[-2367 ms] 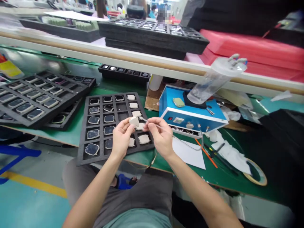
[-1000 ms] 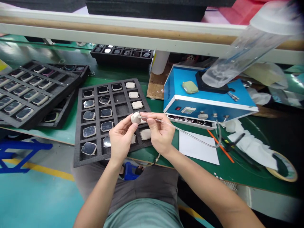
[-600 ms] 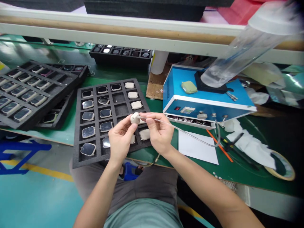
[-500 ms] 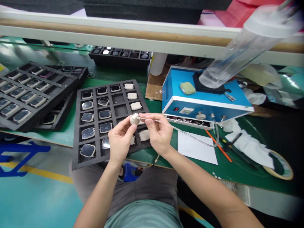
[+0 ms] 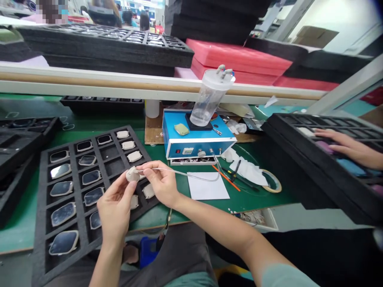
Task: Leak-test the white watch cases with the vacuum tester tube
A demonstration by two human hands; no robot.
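Between thumb and fingers my left hand (image 5: 115, 205) pinches a small beige watch case (image 5: 132, 174). My right hand (image 5: 161, 184) grips the end of a thin clear tube (image 5: 194, 175) and holds its tip close against the case; whether they touch is hidden by the fingers. Both hands are over the right side of a black foam tray (image 5: 42, 195). In its compartments lie dark-screened smartwatches (image 5: 64, 242) and several beige cases (image 5: 128, 145). The tube runs back to a blue machine (image 5: 199, 146) with a clear cylinder (image 5: 208, 99) on top.
A pale green watch case (image 5: 181, 129) rests on the machine. White paper (image 5: 208, 188), an orange stick (image 5: 229, 180), crumpled tissue (image 5: 249, 172) and a tape roll (image 5: 278, 187) lie nearby. At right, another person's hand (image 5: 350, 144) reaches over stacked black trays (image 5: 295, 159). A shelf bar (image 5: 119, 85) crosses behind.
The view has swung up and to the right, bringing the shelf's foam stacks and another person's hand into sight. My hands keep the same hold on the watch case and tube.
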